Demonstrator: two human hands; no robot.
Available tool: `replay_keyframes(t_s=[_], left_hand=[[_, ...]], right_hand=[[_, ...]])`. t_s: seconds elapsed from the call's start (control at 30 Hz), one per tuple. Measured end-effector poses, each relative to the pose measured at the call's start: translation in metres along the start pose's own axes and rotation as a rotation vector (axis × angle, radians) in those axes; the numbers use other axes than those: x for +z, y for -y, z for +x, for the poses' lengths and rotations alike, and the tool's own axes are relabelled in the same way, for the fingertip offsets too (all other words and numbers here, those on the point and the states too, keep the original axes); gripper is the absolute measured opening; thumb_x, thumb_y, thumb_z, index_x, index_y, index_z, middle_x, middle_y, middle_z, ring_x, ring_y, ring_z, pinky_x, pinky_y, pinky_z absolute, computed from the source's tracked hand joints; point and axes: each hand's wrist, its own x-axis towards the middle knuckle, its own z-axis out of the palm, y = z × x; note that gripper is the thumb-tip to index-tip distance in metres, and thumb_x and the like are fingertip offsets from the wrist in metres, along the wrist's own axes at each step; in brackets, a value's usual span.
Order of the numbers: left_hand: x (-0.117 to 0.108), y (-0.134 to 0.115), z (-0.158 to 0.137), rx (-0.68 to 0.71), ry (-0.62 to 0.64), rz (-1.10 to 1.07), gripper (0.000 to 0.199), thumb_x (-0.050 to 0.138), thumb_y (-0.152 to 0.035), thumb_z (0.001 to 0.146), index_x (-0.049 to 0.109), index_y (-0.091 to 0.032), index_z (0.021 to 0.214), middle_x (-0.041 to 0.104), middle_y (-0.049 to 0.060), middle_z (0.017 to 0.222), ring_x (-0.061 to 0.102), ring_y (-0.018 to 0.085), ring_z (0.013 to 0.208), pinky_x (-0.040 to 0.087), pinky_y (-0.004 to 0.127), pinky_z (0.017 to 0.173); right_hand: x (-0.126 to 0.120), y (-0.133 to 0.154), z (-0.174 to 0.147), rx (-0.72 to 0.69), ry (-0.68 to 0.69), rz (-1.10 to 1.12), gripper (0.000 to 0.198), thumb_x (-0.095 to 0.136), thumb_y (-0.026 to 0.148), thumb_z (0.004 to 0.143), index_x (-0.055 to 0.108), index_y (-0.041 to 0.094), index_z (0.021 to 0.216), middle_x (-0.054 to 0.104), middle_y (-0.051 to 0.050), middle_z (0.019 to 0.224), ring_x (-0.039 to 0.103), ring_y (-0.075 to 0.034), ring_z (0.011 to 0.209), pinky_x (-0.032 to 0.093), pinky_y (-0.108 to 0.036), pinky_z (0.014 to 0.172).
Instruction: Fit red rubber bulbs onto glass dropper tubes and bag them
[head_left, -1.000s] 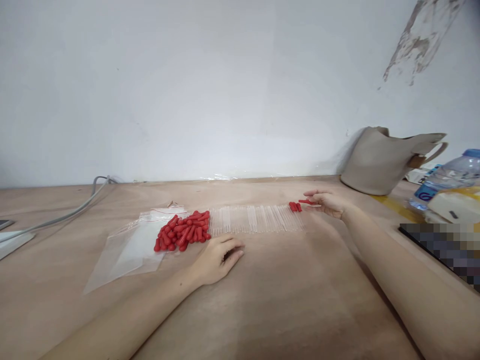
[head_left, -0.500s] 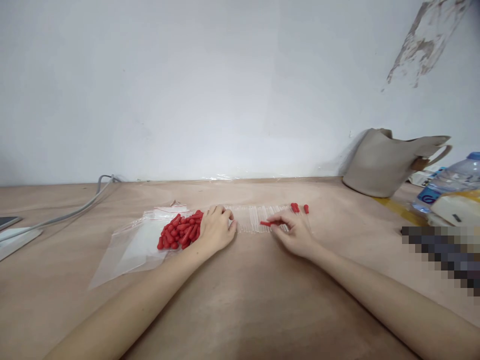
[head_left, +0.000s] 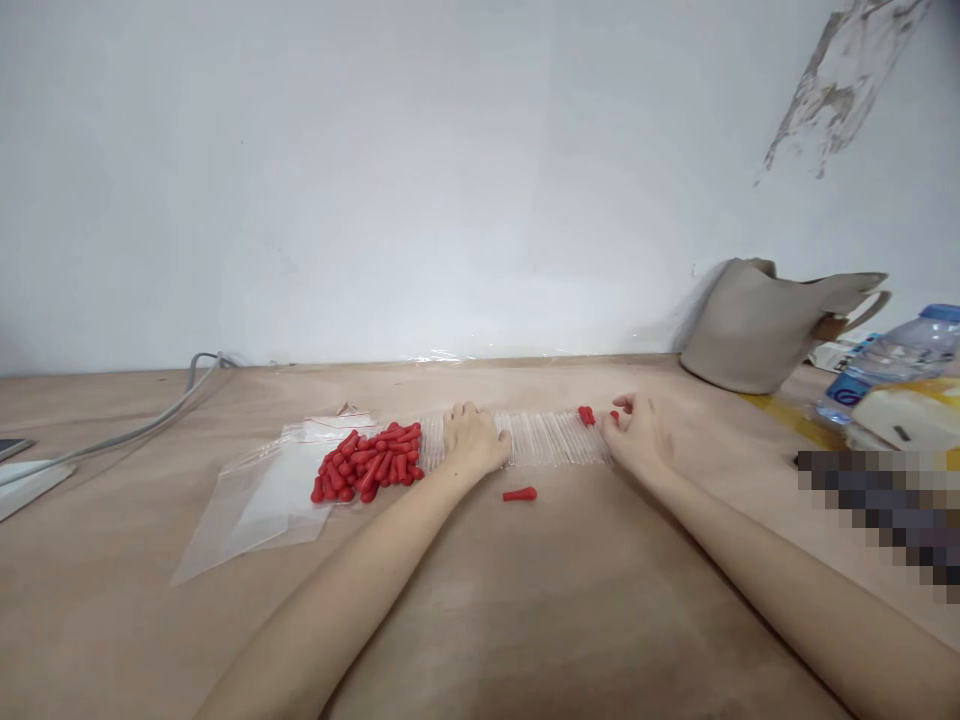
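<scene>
My left hand (head_left: 474, 442) lies palm down on a row of thin clear tubes (head_left: 551, 438), its fingers spread. To its left is a heap of red rubber dropper bulbs (head_left: 367, 463), partly on a clear zip bag (head_left: 259, 510). One loose red bulb (head_left: 520, 494) rests on the table in front of the row. At the row's right end, red bulbs (head_left: 586, 415) sit at the far ends of tubes. My right hand (head_left: 637, 438) is beside them, thumb and fingers apart around another red bulb (head_left: 615, 416); its tube is hidden by the hand.
A beige pitcher-shaped container (head_left: 750, 330) stands against the wall at the back right. Beside it are a plastic bottle (head_left: 900, 355) and a white and yellow pack (head_left: 907, 415). A grey cable (head_left: 150, 428) runs across the table at the left.
The red bulb that was in my right hand now lies on the table in front of the tubes. My right hand has moved right, and my left hand has slid right onto the tubes.
</scene>
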Motion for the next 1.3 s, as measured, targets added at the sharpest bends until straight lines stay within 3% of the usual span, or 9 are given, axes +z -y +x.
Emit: replay_keyframes(t_s=[0.2, 0.47, 0.67, 0.77, 0.87, 0.93, 1.03, 1.17, 1.3], left_hand=[[0.002, -0.004, 0.006, -0.061, 0.043, 0.01, 0.034, 0.045, -0.037, 0.075, 0.067, -0.011, 0.074, 0.061, 0.019, 0.091, 0.05, 0.033, 0.097, 0.035, 0.041, 0.082], [0.004, -0.006, 0.01, -0.118, 0.069, 0.005, 0.036, 0.046, -0.037, 0.074, 0.068, -0.01, 0.081, 0.062, 0.02, 0.095, 0.051, 0.034, 0.098, 0.037, 0.042, 0.081], [0.002, -0.009, 0.011, -0.151, 0.106, -0.029, 0.033, 0.049, -0.035, 0.071, 0.068, -0.01, 0.079, 0.064, 0.019, 0.094, 0.052, 0.034, 0.099, 0.038, 0.04, 0.081], [0.004, -0.009, 0.012, -0.163, 0.108, -0.052, 0.032, 0.049, -0.035, 0.071, 0.068, -0.01, 0.078, 0.065, 0.019, 0.093, 0.053, 0.034, 0.1, 0.038, 0.04, 0.082], [0.004, -0.008, 0.014, -0.154, 0.088, -0.079, 0.028, 0.049, -0.033, 0.072, 0.068, -0.012, 0.075, 0.065, 0.018, 0.091, 0.054, 0.033, 0.099, 0.039, 0.038, 0.08], [0.0, -0.007, 0.014, -0.121, 0.075, -0.109, 0.026, 0.047, -0.032, 0.073, 0.066, -0.013, 0.069, 0.065, 0.016, 0.087, 0.056, 0.031, 0.095, 0.04, 0.036, 0.076], [-0.011, 0.0, 0.007, -0.027, 0.047, -0.161, 0.026, 0.043, -0.028, 0.078, 0.061, -0.014, 0.065, 0.063, 0.014, 0.083, 0.055, 0.028, 0.09, 0.041, 0.034, 0.074], [-0.028, 0.02, -0.025, 0.161, -0.004, -0.231, 0.017, 0.038, -0.022, 0.084, 0.053, -0.014, 0.085, 0.058, 0.008, 0.089, 0.053, 0.019, 0.087, 0.042, 0.029, 0.076], [-0.032, 0.051, -0.066, 0.427, 0.012, -0.367, 0.014, 0.033, -0.022, 0.09, 0.046, -0.016, 0.089, 0.056, 0.003, 0.077, 0.053, 0.016, 0.069, 0.043, 0.028, 0.062]], right_hand=[[0.009, -0.028, 0.021, 0.189, 0.205, -0.054, 0.037, 0.051, 0.032, 0.073, 0.044, 0.019, 0.107, 0.046, -0.014, 0.114, 0.054, -0.024, 0.093, 0.042, -0.033, 0.073], [0.02, -0.022, 0.023, 0.021, 0.184, 0.027, 0.036, 0.055, 0.023, 0.069, 0.046, 0.017, 0.103, 0.049, -0.013, 0.109, 0.053, -0.023, 0.097, 0.042, -0.031, 0.078], [0.027, -0.025, 0.022, -0.049, 0.093, 0.136, 0.028, 0.056, 0.026, 0.07, 0.052, 0.015, 0.096, 0.057, -0.011, 0.096, 0.056, -0.02, 0.081, 0.043, -0.031, 0.07], [0.022, -0.01, 0.008, -0.204, 0.077, 0.281, 0.018, 0.054, 0.028, 0.073, 0.056, 0.017, 0.087, 0.06, -0.006, 0.08, 0.055, -0.018, 0.071, 0.043, -0.031, 0.066], [0.008, 0.018, -0.02, -0.563, 0.268, 0.421, 0.013, 0.054, 0.03, 0.077, 0.059, 0.019, 0.08, 0.06, -0.003, 0.075, 0.055, -0.016, 0.072, 0.043, -0.03, 0.067], [-0.002, 0.035, -0.04, -0.776, 0.46, 0.442, 0.014, 0.055, 0.032, 0.078, 0.062, 0.02, 0.08, 0.061, -0.004, 0.079, 0.055, -0.016, 0.076, 0.044, -0.03, 0.071], [-0.01, 0.05, -0.065, -0.901, 0.619, 0.408, 0.023, 0.062, 0.038, 0.075, 0.063, 0.021, 0.09, 0.059, -0.004, 0.085, 0.054, -0.017, 0.081, 0.044, -0.03, 0.072], [-0.006, 0.052, -0.08, -0.922, 0.604, 0.338, 0.016, 0.052, 0.028, 0.083, 0.063, 0.02, 0.09, 0.057, -0.004, 0.084, 0.053, -0.015, 0.08, 0.044, -0.028, 0.071], [-0.001, 0.053, -0.083, -0.866, 0.576, 0.317, 0.017, 0.044, 0.022, 0.087, 0.06, 0.019, 0.084, 0.057, -0.004, 0.081, 0.053, -0.015, 0.077, 0.043, -0.028, 0.071]])
